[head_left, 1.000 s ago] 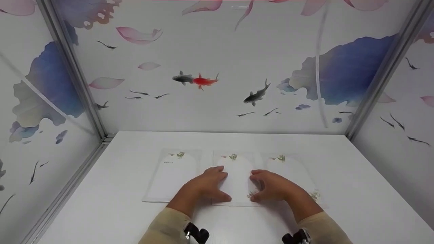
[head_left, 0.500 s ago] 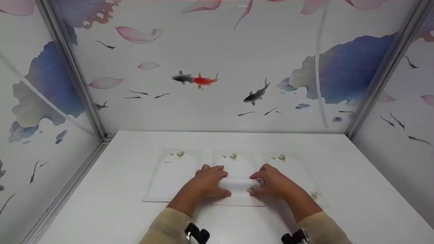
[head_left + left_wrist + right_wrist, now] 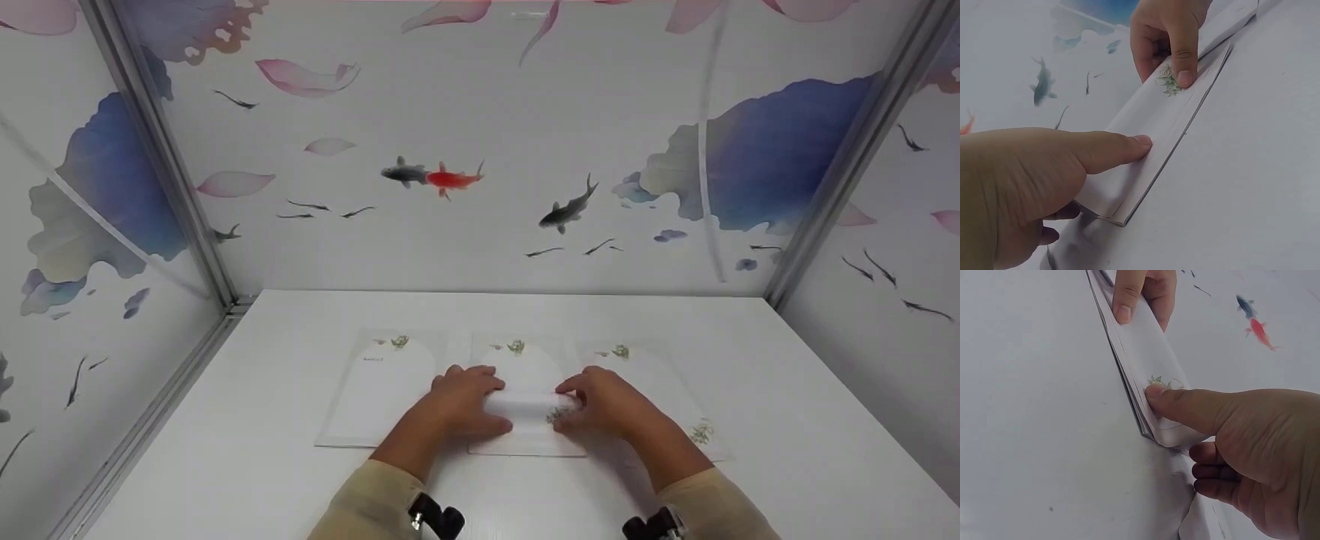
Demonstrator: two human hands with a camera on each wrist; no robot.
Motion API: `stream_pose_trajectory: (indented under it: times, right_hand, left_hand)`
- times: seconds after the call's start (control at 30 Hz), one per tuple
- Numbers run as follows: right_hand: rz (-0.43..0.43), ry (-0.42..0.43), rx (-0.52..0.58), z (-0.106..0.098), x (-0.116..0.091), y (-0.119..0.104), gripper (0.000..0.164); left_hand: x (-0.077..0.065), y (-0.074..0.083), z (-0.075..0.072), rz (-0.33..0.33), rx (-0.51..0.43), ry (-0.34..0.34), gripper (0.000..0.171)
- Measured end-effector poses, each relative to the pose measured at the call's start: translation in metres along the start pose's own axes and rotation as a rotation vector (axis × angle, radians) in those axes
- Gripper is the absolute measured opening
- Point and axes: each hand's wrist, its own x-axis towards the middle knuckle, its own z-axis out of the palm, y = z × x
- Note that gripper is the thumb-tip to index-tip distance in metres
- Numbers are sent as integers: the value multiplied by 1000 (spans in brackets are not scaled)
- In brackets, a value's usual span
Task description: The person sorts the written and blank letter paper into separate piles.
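A white stack of notepaper (image 3: 525, 444) with a small green plant print lies in the middle of the table. Its upper paper (image 3: 1129, 121) bulges up in a ridge between my two hands. My left hand (image 3: 466, 405) pinches this ridge at its left end, thumb on the near side and fingers on the far side. At the other end my right hand (image 3: 604, 405) pinches it the same way, the thumb beside the plant print (image 3: 1162, 382). Layered sheet edges show along the near side in the right wrist view. The fingertips behind the ridge are partly hidden.
A similar paper stack (image 3: 375, 397) with a short line of writing lies to the left. Another stack (image 3: 645, 375) lies to the right, partly under my right forearm. Behind the white table (image 3: 300, 311) stands a wall panel (image 3: 480, 247) printed with fish and petals.
The upper paper of the middle stack, flat one second ago, has risen into a ridge between my hands. My right hand's fingers have lifted slightly; the left hand has barely moved.
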Motion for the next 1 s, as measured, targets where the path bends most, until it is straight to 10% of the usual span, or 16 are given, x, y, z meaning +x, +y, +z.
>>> stream_pose_trajectory:
  times: [0.3,0.53,0.77,1.0]
  right_hand:
    - [157,124,227,-5,0,2,74]
    - [263,166,600,-3,2,7,49]
    - [304,159,664,-1,5,9,43]
    - [319,165,692,-2,5,7,39]
  left_hand:
    - [10,-4,3,19,-25,68,68]
    - [13,-2,2,-121,-273,221,51]
    - [17,-4,-4,-344,-524,325,44]
    - [18,-9,-3,-336,-571,354,35]
